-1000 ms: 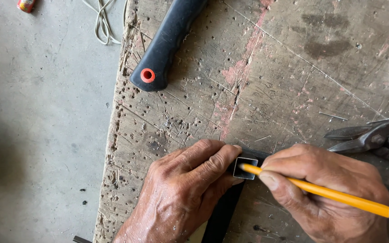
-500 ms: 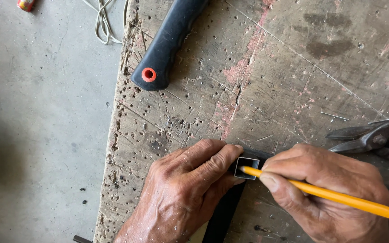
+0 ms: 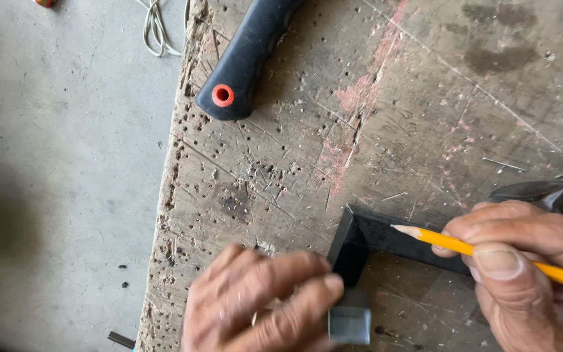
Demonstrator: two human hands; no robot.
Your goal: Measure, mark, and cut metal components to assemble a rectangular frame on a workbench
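The left hand [image 3: 262, 303] rests on the scarred wooden workbench [image 3: 360, 130], fingers drawn together, fingertips pinching a small grey square metal tube piece [image 3: 350, 324]. This piece lies just below the corner of the black L-shaped metal angle frame [image 3: 366, 238]. The right hand [image 3: 522, 274] is clamped on a yellow wooden pencil [image 3: 490, 253], its tip over the frame's upper bar. Well above the frame lies a black tool handle with an orange-ringed hole [image 3: 242, 62]. Grey metal snips [image 3: 548, 192] lie just right of the frame.

One head-worn view looks steeply down, close over the scarred surface [image 3: 425, 98] (its left edge and the floor [image 3: 60, 163] included).
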